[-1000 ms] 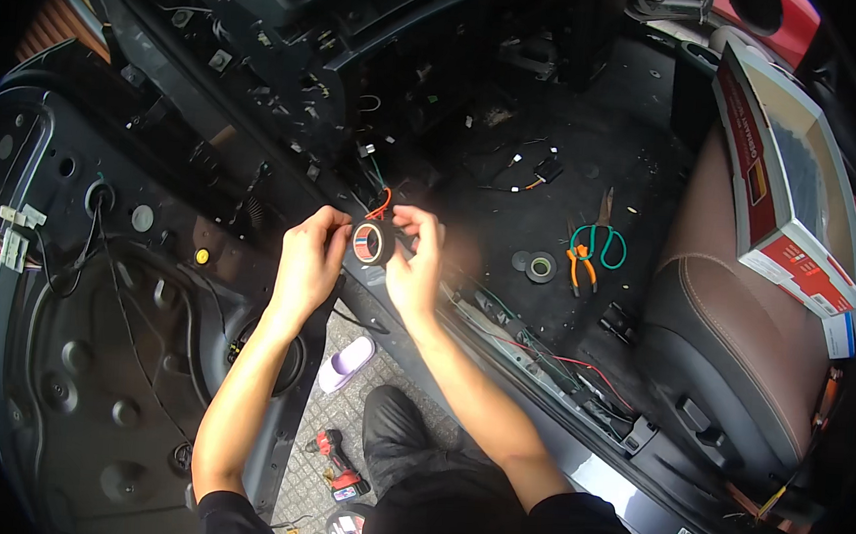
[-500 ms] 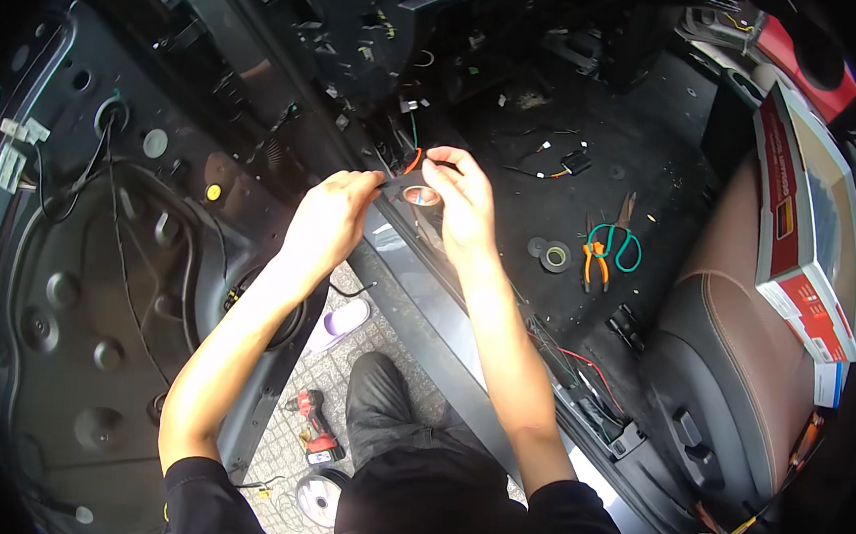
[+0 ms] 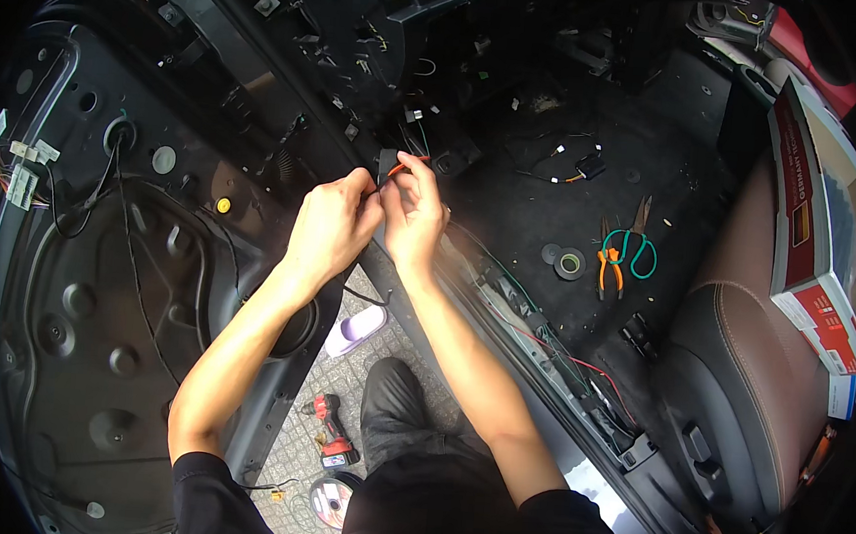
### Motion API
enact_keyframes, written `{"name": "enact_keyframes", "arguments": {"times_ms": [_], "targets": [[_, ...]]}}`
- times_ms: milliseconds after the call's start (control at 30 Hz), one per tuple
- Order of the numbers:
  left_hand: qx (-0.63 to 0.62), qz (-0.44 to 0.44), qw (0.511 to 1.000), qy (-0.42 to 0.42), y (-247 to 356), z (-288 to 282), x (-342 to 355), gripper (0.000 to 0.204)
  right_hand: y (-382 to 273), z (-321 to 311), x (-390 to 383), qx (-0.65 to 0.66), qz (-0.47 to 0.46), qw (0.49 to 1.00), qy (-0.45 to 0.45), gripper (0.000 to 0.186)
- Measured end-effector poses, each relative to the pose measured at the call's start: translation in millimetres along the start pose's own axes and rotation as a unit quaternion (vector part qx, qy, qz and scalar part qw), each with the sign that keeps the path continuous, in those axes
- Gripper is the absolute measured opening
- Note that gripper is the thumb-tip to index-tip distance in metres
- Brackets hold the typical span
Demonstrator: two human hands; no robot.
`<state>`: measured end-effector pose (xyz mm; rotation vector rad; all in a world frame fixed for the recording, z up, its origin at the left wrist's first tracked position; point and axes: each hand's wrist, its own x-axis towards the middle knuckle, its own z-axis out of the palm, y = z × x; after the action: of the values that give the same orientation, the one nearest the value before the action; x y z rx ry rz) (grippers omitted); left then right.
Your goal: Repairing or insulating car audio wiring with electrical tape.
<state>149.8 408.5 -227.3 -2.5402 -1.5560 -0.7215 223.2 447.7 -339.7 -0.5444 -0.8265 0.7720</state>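
My left hand [image 3: 332,226] is closed in a pinch at the door opening, its fingertips touching or almost touching those of my right hand; what it grips is too hidden to name. My right hand [image 3: 414,211] has its fingers curled round an orange wire [image 3: 399,168] and a black tape roll [image 3: 387,160], which now shows edge-on, partly behind the fingers. A thin green wire and a white connector [image 3: 417,116] lie just beyond my hands, among dark wiring at the car's footwell.
Left, an opened door [image 3: 99,284] with dangling wires. Right, scissors [image 3: 646,250], pliers [image 3: 609,273], tape [image 3: 569,264] and connectors [image 3: 586,164] on the footwell floor; a box [image 3: 821,215] on the brown seat [image 3: 717,322]. Below, a slipper [image 3: 354,329], red drill [image 3: 330,429] and spool [image 3: 330,499] on paving.
Both hands have moved up in the picture and closer together. The tape roll has turned from face-on to edge-on and now sits higher, partly hidden by fingers.
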Motion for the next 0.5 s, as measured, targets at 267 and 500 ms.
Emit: {"name": "enact_keyframes", "arguments": {"times_ms": [267, 500], "targets": [[-0.180, -0.140, 0.973, -0.024, -1.3, 6.3, 16.6, 0.032, -4.2, -11.4, 39.8, -0.188, -0.240, 0.951, 0.053, 0.028], [-0.411, -0.256, 0.867, -0.116, -11.1, -3.3, 13.2, 0.011, -17.4, -17.5, 46.9, -0.294, -0.316, 0.902, 0.014, 0.018]]}}
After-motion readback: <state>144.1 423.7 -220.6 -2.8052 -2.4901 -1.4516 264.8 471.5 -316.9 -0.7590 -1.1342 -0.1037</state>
